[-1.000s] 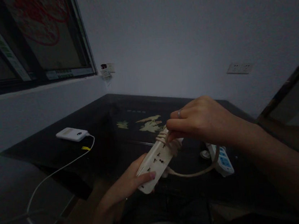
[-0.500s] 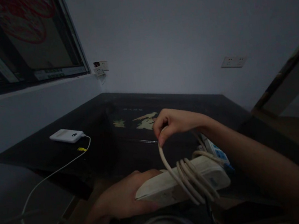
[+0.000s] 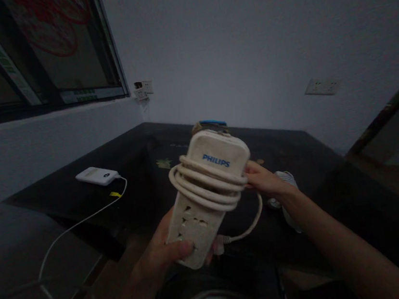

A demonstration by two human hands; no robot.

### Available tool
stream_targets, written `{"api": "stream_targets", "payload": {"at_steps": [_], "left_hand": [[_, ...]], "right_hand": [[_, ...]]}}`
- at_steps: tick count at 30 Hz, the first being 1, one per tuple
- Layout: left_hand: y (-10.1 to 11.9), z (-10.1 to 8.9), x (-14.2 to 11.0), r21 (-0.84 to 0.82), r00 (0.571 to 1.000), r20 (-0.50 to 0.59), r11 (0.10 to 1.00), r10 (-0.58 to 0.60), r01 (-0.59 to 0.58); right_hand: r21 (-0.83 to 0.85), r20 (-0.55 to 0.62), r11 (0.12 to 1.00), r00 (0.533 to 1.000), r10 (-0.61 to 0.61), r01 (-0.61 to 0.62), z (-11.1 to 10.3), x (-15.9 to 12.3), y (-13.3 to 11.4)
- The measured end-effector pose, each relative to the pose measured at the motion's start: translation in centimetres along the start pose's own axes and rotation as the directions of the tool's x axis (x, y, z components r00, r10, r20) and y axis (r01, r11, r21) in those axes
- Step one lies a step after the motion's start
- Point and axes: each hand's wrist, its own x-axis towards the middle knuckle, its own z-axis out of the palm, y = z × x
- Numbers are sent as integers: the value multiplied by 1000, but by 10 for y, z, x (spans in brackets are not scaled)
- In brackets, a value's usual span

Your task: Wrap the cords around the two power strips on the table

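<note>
– Where is the power strip (image 3: 211,228) held?
– Up at the table (image 3: 136,201), clasped by the left hand (image 3: 161,251), with cord (image 3: 220,176) wound around it.
– And by the right hand (image 3: 264,179)?
– That cannot be told; its fingertips are hidden.

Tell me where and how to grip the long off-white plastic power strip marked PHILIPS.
Probably best by the lower end of the power strip, coming from its left with the thumb across the socket face, as the left hand does. That end is a slim, straight bar clear of the beige wound cord, whose loops bulge around the body higher up.
</note>
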Motion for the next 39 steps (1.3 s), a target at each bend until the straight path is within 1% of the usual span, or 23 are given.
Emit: {"api": "stream_targets", "payload": {"at_steps": [1, 2, 3, 5, 7, 9, 12, 15, 19, 23, 25, 27, 29, 30, 31, 32, 34, 36, 37, 38, 39], "left_hand": [[2, 1, 2, -20, 999, -37, 999, 28, -29], [4, 2, 3, -30, 996, -73, 998, 55, -57], [6, 2, 5, -33, 992, -106, 996, 76, -79], [9, 0, 7, -25, 983, -149, 994, 104, -108], [10, -4, 9, -19, 977, -173, 991, 125, -130], [10, -8, 10, -28, 972, -189, 989, 139, -147], [8, -10, 12, -46, 963, -216, 984, 159, -173], [8, -9, 13, -51, 954, -249, 981, 169, -187], [8, -8, 14, -54, 949, -267, 981, 167, -188], [8, -8, 14, -45, 938, -294, 978, 182, -204], [6, -9, 13, -48, 937, -302, 979, 175, -198], [2, -9, 13, -54, 939, -298, 980, 169, -194], [-3, -9, 11, -54, 946, -277, 980, 169, -191], [-5, -9, 11, -52, 950, -261, 981, 169, -188], [-7, -9, 10, -50, 955, -247, 982, 167, -184], [-9, -9, 10, -50, 959, -233, 982, 164, -180], [-9, -9, 10, -59, 961, -228, 983, 159, -176], [-8, -9, 11, -80, 955, -256, 982, 147, -173], [-6, -9, 11, -92, 950, -281, 982, 135, -167], [-5, -10, 12, -103, 944, -309, 982, 120, -158], [-3, -11, 13, -112, 936, -336, 983, 103, -148]], "right_hand": [[62, -11, 998, 1000, 5, -4, 1, -1, 4], [97, -63, 995, 998, 12, -6, 1, -2, 7], [107, -133, 994, 991, 21, -7, 1, -4, 8], [74, -261, 997, 965, 35, -16, -1, -10, 7], [5, -347, 999, 937, 40, -41, -4, -18, 3], [-96, -402, 993, 915, 18, -62, -7, -27, -3], [-319, -451, 946, 888, -93, -63, -10, -39, -11], [-560, -464, 823, 860, -212, -99, -11, -49, -19], [-762, -411, 627, 869, -276, -161, -14, -60, -27], [-882, -382, 399, 875, -299, -249, -26, -70, -27], [-918, -356, 288, 889, -289, -274, -34, -74, -27], [-934, -340, 202, 904, -261, -293, -43, -77, -27], [-935, -349, 156, 907, -236, -319, -51, -78, -27], [-932, -357, 158, 905, -232, -327, -55, -77, -26], [-928, -362, 184, 902, -233, -325, -58, -76, -25], [-920, -365, 236, 902, -231, -312, -60, -75, -24], [-880, -355, 401, 913, -199, -255, -62, -73, -23], [-807, -328, 556, 934, -143, -198, -59, -72, -22], [-777, -314, 603, 942, -122, -180, -56, -73, -24], [-761, -302, 628, 946, -118, -165, -52, -74, -26], [-760, -295, 633, 947, -129, -151, -47, -76, -29]]}}
